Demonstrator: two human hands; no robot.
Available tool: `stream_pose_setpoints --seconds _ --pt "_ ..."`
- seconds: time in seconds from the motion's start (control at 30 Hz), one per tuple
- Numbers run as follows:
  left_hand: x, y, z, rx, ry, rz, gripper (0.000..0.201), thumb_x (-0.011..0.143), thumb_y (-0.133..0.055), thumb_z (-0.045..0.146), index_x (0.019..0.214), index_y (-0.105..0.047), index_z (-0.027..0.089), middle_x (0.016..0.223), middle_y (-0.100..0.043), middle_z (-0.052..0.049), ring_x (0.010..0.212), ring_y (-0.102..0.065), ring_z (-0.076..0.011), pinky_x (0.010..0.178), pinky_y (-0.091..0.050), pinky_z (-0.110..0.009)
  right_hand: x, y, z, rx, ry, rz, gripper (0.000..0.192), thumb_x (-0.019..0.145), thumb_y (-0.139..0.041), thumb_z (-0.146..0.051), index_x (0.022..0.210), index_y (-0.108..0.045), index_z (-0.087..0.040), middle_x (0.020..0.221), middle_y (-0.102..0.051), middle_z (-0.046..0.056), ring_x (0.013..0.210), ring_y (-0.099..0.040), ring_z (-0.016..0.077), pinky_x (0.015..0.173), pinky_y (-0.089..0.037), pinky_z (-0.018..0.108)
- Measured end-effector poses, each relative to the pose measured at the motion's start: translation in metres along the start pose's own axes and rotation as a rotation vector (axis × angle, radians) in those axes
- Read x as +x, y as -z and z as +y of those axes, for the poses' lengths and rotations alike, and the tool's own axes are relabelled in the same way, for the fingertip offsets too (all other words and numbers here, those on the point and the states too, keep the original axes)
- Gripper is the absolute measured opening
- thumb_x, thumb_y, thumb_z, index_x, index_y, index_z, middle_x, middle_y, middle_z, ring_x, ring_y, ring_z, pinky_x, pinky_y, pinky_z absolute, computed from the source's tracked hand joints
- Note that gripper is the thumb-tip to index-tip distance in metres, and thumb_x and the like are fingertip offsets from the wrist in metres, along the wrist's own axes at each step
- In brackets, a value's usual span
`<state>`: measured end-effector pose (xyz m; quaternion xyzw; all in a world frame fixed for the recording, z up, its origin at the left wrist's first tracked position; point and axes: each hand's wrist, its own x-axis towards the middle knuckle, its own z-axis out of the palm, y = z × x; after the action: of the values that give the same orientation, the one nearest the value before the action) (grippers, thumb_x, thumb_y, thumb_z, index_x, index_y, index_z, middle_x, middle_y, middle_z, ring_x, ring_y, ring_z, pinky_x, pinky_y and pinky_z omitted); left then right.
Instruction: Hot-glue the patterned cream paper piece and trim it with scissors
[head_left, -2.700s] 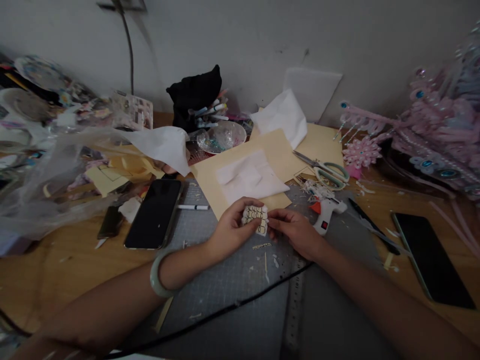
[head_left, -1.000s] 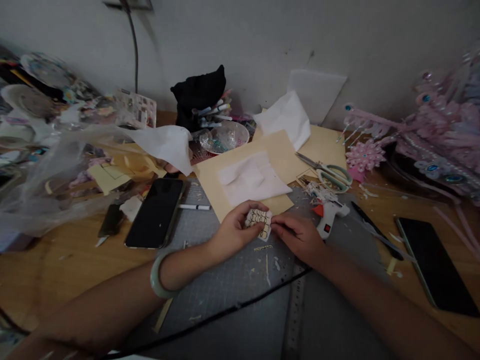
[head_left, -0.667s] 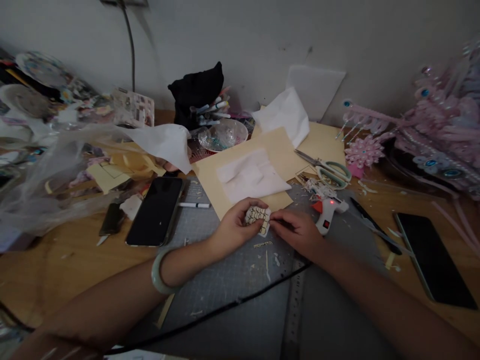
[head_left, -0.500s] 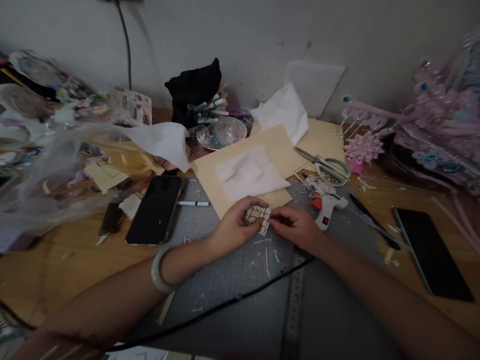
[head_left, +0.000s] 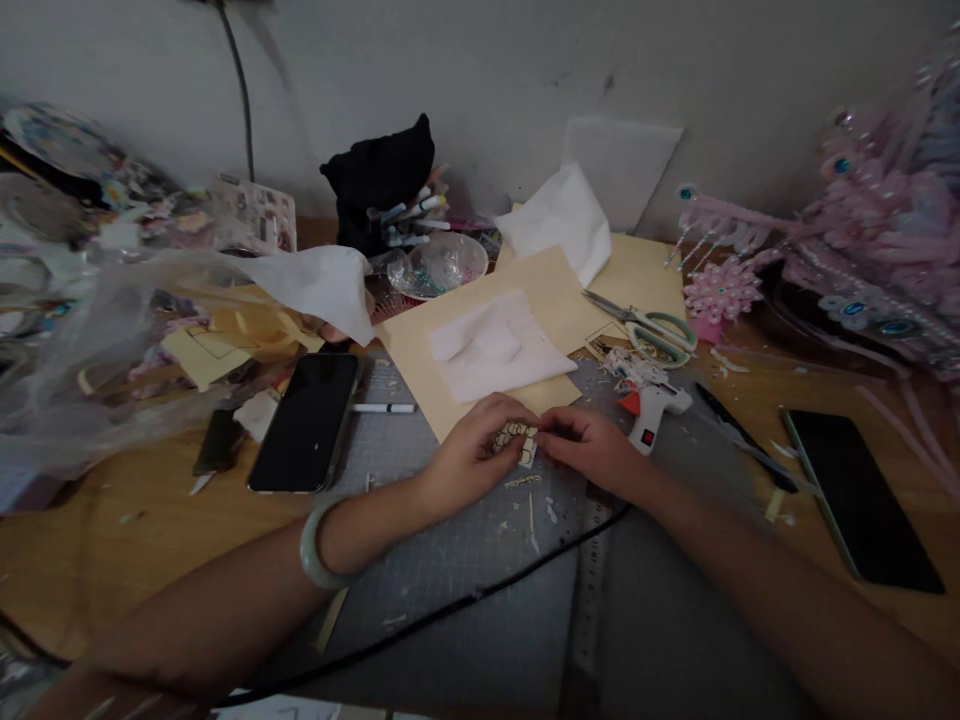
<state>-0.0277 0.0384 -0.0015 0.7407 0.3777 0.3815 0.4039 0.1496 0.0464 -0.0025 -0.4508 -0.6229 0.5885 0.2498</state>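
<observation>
Both hands meet over the grey cutting mat [head_left: 465, 560]. Left hand [head_left: 472, 455] and right hand [head_left: 592, 450] each pinch closed on one small patterned paper piece [head_left: 516, 440], held between them just above the mat. Glue gun [head_left: 651, 405] at 2 o'clock of the piece; dark phone [head_left: 306, 422] at 9 o'clock; scissors [head_left: 645, 325] farther off at 1 o'clock.

Two phones [head_left: 306, 422] [head_left: 862, 497], one scissors [head_left: 645, 328], one glue gun [head_left: 651, 408].
</observation>
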Motion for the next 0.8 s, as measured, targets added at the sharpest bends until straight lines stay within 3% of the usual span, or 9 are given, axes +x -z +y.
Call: stream_pose_setpoints --seconds 0.37,0.8 --pt "0.0006 -0.0001 0.0013 -0.069 0.064 0.080 0.019 0.077 -0.051 0.015 0.095 -0.056 0.019 0.093 -0.057 -0.005 0.089 -0.052 -0.0149 0.080 -0.040 -0.030 0.0021 0.0009 0.0002 0.319 -0.045 -0.009 0.017 0.074 -0.055 -0.033 0.075 -0.059 -0.016 0.059 -0.056 -0.003 0.050 -0.051 0.0076 0.048 -0.041 0.020" --pt "-0.0005 -0.0006 0.0045 -0.050 0.026 0.070 0.019 0.077 -0.051 0.015 0.095 -0.058 0.019 0.094 -0.057 -0.006 0.089 -0.052 -0.0161 0.079 -0.042 -0.032 0.0024 0.0006 0.0013 0.303 -0.078 -0.081 0.021 0.072 -0.059 -0.036 0.070 -0.059 -0.015 0.060 -0.057 -0.003 0.049 -0.049 0.0061 0.046 -0.040 0.018"
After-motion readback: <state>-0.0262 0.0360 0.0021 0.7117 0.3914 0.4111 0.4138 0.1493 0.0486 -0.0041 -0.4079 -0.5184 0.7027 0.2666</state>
